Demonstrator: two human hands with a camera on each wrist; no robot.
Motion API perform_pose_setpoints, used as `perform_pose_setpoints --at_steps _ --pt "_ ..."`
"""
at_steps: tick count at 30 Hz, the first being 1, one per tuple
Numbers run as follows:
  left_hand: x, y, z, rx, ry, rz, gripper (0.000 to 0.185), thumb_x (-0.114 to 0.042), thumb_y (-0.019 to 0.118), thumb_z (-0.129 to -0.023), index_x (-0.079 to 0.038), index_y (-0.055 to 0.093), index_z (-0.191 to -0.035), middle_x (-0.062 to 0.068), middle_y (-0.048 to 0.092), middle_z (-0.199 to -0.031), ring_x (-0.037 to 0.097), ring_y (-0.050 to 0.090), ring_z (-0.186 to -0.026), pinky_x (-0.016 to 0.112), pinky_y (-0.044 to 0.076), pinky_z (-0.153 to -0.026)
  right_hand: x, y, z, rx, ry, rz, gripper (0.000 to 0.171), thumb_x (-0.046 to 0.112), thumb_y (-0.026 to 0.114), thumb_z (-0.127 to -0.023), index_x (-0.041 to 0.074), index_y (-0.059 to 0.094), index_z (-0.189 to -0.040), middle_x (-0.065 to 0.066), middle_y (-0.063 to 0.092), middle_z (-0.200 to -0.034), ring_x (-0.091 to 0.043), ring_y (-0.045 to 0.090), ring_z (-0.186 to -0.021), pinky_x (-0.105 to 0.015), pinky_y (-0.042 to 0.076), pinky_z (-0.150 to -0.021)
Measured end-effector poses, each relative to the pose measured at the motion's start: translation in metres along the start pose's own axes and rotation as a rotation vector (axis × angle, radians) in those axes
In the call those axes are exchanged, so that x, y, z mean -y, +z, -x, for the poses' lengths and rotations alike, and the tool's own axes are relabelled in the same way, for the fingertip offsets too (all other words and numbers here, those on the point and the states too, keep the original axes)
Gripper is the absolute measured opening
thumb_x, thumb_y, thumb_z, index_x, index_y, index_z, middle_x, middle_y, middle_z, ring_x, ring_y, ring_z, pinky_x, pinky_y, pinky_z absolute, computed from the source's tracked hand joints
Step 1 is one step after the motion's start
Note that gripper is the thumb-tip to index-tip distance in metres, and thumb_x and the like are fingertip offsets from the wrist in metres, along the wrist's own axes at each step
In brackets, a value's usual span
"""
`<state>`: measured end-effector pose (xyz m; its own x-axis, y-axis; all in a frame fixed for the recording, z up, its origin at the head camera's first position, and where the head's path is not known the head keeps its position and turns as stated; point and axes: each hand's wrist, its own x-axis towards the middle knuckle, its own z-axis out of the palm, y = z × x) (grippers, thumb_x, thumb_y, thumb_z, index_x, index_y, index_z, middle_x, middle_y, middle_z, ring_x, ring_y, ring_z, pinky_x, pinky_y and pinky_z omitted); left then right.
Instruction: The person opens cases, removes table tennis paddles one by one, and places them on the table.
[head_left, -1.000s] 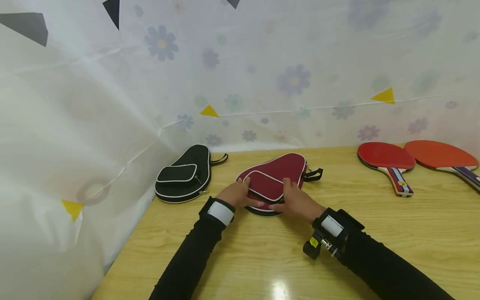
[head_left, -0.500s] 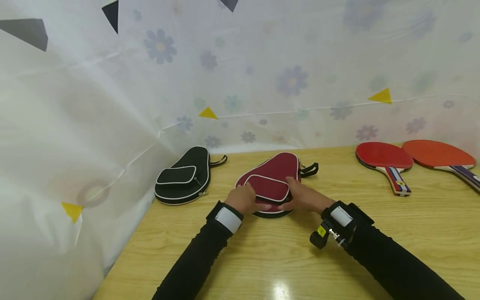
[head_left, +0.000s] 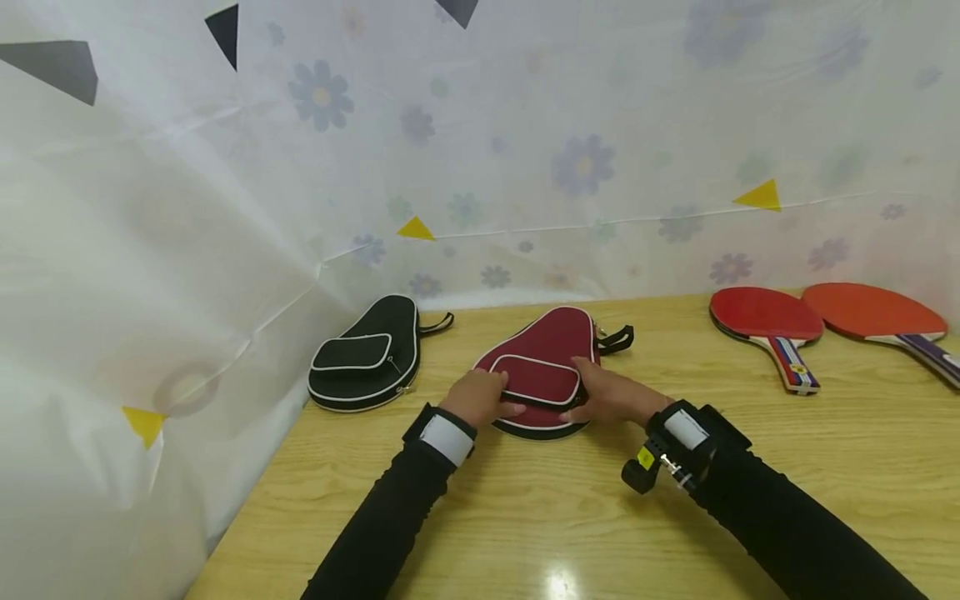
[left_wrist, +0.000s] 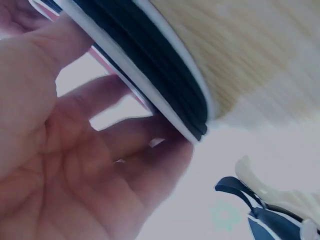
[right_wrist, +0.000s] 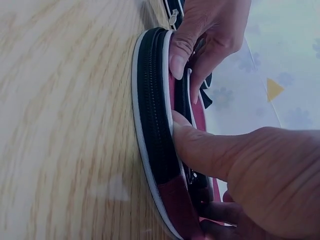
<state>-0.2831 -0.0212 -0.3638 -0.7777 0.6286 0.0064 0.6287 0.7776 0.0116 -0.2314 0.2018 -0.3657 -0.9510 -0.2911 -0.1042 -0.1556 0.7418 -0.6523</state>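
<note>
A red table tennis bat case (head_left: 558, 332) with white piping lies flat on the table, its front pocket (head_left: 538, 379) facing up. My left hand (head_left: 477, 398) holds it at the pocket's left side, thumb along the lower part. At the pocket's right side my right hand (head_left: 613, 395) holds it, its thumb (right_wrist: 200, 147) pressing the face just inside the rim. The dark zipped side (right_wrist: 152, 107) of the case shows close up in the right wrist view. A black wrist strap (head_left: 617, 340) sticks out at its narrow end.
To the left lies a black bat case (head_left: 390, 333) of the same shape. A red table tennis bat (head_left: 765, 312) and an orange one (head_left: 870, 308) lie at the back right. A flowered white curtain (head_left: 480, 150) hangs behind the wooden table (head_left: 525, 517).
The red case has turned slightly, its pocket now nearly level and its strap end a little farther left. Both hands have moved with it, the right hand shifting right.
</note>
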Motion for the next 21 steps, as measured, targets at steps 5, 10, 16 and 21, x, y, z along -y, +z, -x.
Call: perform_pose_setpoints --at_steps 5,10,16,21 --pt "0.014 0.000 -0.004 0.052 0.051 0.057 0.058 -0.040 0.069 -0.094 -0.006 0.060 -0.140 0.021 0.067 -0.126 0.042 0.060 -0.118 0.047 0.044 -0.106 0.000 0.002 0.000 -0.012 0.000 -0.011 0.096 0.021 0.079 -0.090 -0.017 0.015 -0.150 -0.039 0.033 -0.149 -0.048 0.033 -0.141 -0.057 0.028 -0.115" --pt "0.016 0.002 -0.005 0.098 0.014 0.107 0.062 -0.040 0.070 -0.093 -0.008 0.056 -0.144 0.022 0.058 -0.139 0.044 0.050 -0.130 0.048 0.039 -0.110 0.008 0.015 0.004 -0.091 0.032 -0.024 0.098 0.019 0.079 -0.089 -0.020 0.012 -0.149 -0.043 0.033 -0.147 -0.051 0.036 -0.139 -0.058 0.032 -0.113" --pt "0.017 0.000 -0.007 0.120 0.005 0.178 0.065 -0.039 0.070 -0.094 -0.006 0.051 -0.147 0.026 0.047 -0.148 0.040 0.042 -0.141 0.046 0.035 -0.115 0.025 0.034 0.005 -0.225 0.107 0.080 0.096 0.029 0.078 -0.090 -0.018 0.018 -0.149 -0.043 0.043 -0.139 -0.051 0.046 -0.131 -0.057 0.043 -0.104" --pt "0.017 -0.001 -0.007 0.126 0.008 0.174 0.067 -0.039 0.071 -0.094 -0.006 0.050 -0.148 0.024 0.048 -0.148 0.037 0.043 -0.141 0.045 0.036 -0.114 0.028 0.038 0.004 -0.268 0.114 0.097 0.091 0.028 0.079 -0.090 -0.017 0.023 -0.146 -0.041 0.050 -0.134 -0.048 0.053 -0.127 -0.056 0.047 -0.100"
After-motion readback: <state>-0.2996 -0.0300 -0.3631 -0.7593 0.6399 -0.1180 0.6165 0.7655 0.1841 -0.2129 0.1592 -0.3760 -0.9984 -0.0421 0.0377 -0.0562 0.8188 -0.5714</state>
